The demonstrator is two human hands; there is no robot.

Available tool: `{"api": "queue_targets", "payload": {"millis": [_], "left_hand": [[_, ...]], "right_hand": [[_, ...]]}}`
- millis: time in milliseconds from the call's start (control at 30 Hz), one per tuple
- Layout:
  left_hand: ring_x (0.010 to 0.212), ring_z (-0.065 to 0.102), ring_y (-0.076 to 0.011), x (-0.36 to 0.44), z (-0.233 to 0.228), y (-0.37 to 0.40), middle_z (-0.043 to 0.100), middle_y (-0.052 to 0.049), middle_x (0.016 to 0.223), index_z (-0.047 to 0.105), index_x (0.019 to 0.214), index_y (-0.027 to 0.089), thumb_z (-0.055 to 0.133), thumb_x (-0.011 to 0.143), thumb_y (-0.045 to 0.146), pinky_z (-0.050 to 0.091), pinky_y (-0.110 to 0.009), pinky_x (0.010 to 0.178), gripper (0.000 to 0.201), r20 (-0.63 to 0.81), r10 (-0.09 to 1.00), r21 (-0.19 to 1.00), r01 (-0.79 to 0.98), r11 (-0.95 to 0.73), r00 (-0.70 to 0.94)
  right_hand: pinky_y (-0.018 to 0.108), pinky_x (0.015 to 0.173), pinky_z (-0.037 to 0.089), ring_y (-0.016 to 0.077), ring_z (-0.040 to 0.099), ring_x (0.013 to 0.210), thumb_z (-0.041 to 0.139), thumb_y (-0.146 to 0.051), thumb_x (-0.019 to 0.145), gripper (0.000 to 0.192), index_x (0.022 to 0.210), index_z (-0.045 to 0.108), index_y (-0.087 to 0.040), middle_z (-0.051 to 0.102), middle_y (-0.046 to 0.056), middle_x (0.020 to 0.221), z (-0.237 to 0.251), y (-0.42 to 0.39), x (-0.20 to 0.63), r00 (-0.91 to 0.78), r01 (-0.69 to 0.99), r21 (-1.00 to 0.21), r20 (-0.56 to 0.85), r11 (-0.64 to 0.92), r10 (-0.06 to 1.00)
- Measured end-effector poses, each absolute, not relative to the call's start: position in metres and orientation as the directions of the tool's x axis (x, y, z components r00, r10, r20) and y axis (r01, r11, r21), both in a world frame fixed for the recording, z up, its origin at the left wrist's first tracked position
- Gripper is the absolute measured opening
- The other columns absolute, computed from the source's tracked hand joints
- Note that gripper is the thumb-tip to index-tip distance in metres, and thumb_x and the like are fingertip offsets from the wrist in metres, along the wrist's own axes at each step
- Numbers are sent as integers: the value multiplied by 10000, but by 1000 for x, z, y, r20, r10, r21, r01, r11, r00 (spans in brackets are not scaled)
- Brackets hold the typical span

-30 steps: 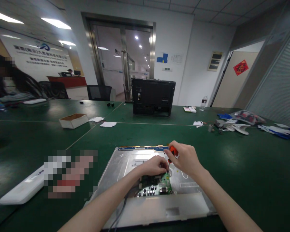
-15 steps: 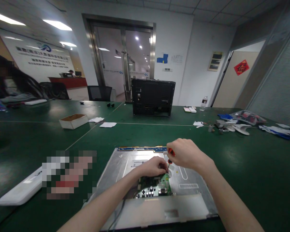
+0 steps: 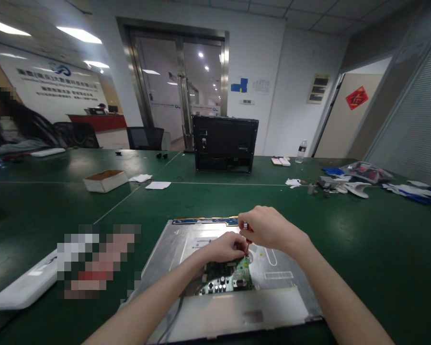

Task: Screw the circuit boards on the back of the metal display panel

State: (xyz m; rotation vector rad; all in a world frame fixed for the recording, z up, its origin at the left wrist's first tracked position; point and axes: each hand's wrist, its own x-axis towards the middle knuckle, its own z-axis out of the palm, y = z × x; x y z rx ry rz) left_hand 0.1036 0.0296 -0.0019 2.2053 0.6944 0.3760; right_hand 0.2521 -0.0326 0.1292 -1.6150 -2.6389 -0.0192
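Observation:
A silver metal monitor back panel point(image 3: 280, 297) lies flat on the green table in front of me. A green circuit board point(image 3: 230, 280) sits on its middle. My right hand point(image 3: 267, 230) is wrapped around a small red-handled screwdriver point(image 3: 246, 229), whose tip points down at the board's far right corner. My left hand point(image 3: 224, 248) rests on the board's far edge, fingertips pinched beside the screwdriver tip. A blue strip point(image 3: 204, 221) runs along the panel's far edge.
A black monitor housing point(image 3: 224, 143) stands upright across the table. A small cardboard box point(image 3: 105, 180), paper scraps point(image 3: 158, 185), a water bottle point(image 3: 301, 151) and plastic parts point(image 3: 359, 190) lie about. A white part point(image 3: 21, 287) lies at my left. Another person sits far left.
My right hand has rolled over the screwdriver handle and shifted slightly left, hiding most of the red grip. The left hand has stayed at the board.

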Motion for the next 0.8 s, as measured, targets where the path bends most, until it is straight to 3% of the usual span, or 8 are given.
{"api": "queue_targets", "payload": {"millis": [200, 367, 500, 600, 733, 800], "left_hand": [[667, 582, -144, 104, 1, 29, 659, 4, 699, 690, 756, 137, 548, 670, 48, 415, -208, 633, 188, 36, 585, 733, 376, -566, 810], [673, 581, -142, 104, 2, 28, 654, 10, 712, 673, 726, 146, 547, 655, 43, 427, -209, 645, 178, 55, 581, 758, 345, -554, 812], [677, 564, -141, 104, 4, 26, 648, 7, 722, 677, 724, 149, 561, 670, 74, 417, -209, 637, 148, 49, 608, 730, 387, -563, 793], [660, 555, -139, 104, 5, 26, 646, 10, 703, 679, 726, 147, 553, 675, 78, 408, -208, 626, 153, 34, 604, 724, 397, -564, 797], [678, 568, -146, 104, 4, 27, 649, 6, 706, 670, 737, 141, 541, 670, 65, 412, -213, 640, 164, 30, 589, 734, 382, -562, 808], [688, 580, -151, 104, 4, 27, 654, 0, 718, 664, 748, 138, 544, 668, 63, 419, -217, 650, 162, 29, 588, 748, 373, -549, 808]], "right_hand": [[237, 558, 325, 179, 614, 775, 587, -184, 749, 298, 1041, 565, -235, 682, 19, 856, 129, -31, 263, -548, 826, -146, 22, 545, 836], [265, 553, 355, 233, 641, 761, 595, -379, 804, 238, 976, 615, -215, 691, 71, 847, 128, -34, 252, -394, 919, 36, 82, 392, 916], [288, 571, 392, 259, 660, 761, 461, -482, 887, 358, 853, 673, -195, 693, 112, 796, 129, -37, 242, -305, 946, 139, 88, 292, 948], [277, 568, 385, 247, 662, 749, 449, -387, 899, 315, 812, 678, -190, 693, 108, 773, 131, -38, 240, -301, 946, 150, 68, 288, 951], [260, 543, 336, 222, 648, 726, 517, -262, 829, 152, 929, 617, -206, 692, 66, 794, 132, -35, 249, -398, 916, 95, 78, 391, 914], [257, 540, 317, 213, 639, 748, 554, -234, 789, 220, 1008, 563, -218, 687, 49, 836, 132, -34, 256, -451, 892, 35, 71, 450, 890]]}}
